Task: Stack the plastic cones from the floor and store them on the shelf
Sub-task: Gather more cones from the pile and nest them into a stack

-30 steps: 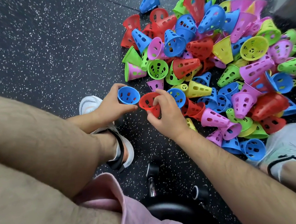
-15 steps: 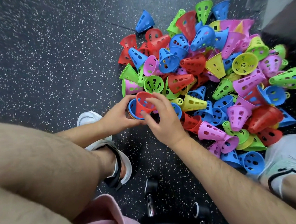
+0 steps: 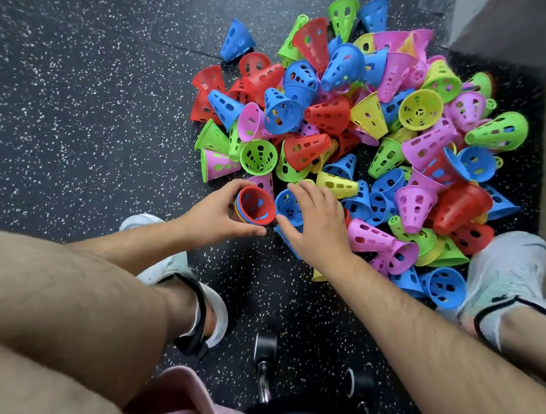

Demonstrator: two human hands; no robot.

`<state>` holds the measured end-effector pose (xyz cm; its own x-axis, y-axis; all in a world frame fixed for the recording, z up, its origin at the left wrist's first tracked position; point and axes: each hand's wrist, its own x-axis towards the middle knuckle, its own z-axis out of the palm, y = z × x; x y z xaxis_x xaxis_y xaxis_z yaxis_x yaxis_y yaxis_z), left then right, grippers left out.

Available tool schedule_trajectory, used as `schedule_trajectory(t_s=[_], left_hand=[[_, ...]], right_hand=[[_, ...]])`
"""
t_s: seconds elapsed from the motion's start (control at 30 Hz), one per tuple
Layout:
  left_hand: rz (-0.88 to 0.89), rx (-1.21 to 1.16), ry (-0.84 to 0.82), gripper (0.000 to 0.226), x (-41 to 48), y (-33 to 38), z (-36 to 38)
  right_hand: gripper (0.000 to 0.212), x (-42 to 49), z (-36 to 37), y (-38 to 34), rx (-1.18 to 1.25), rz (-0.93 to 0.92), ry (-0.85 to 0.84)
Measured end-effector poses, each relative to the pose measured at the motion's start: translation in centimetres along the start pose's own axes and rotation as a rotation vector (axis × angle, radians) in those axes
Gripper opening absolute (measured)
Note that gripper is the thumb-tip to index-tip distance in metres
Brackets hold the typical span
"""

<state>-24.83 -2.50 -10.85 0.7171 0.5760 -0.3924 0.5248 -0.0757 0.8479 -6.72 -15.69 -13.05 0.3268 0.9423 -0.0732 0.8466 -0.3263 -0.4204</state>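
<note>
Dozens of perforated plastic cones (image 3: 364,132) heaped on the speckled floor (image 3: 81,101) ahead of two white shoes (image 3: 508,273) — nearer, a small nested stack (image 3: 255,205), red inside blue, mouth up, gripped round its rim by the left hand (image 3: 214,216) — right hand (image 3: 318,222) slack-fingered just beside it, over a blue cone (image 3: 286,204).

Nested cones (image 3: 255,205) in left hand (image 3: 216,212)
</note>
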Motion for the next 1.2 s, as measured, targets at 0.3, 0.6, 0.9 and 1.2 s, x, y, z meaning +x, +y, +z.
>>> schedule_trajectory(t_s=[0.3, 0.6, 0.9, 1.2], left_hand=[[0.014, 0.009, 0.041, 0.078, 0.0, -0.1, 0.5], [-0.013, -0.020, 0.126, 0.075, 0.3, -0.4, 0.0], [-0.001, -0.051, 0.121, 0.067, 0.5, 0.3, -0.1], [-0.009, 0.000, 0.013, 0.071, 0.1, -0.4, 0.5]], right_hand=[[0.069, 2.2, -0.8, 0.1, -0.046, -0.050, -0.111], [0.060, 3.7, -3.1, -0.4, 0.404, 0.023, 0.256], [0.067, 3.2, -2.1, -3.2, 0.387, -0.129, 0.076], [0.081, 2.6, -1.3, -2.4, 0.344, -0.093, -0.249]])
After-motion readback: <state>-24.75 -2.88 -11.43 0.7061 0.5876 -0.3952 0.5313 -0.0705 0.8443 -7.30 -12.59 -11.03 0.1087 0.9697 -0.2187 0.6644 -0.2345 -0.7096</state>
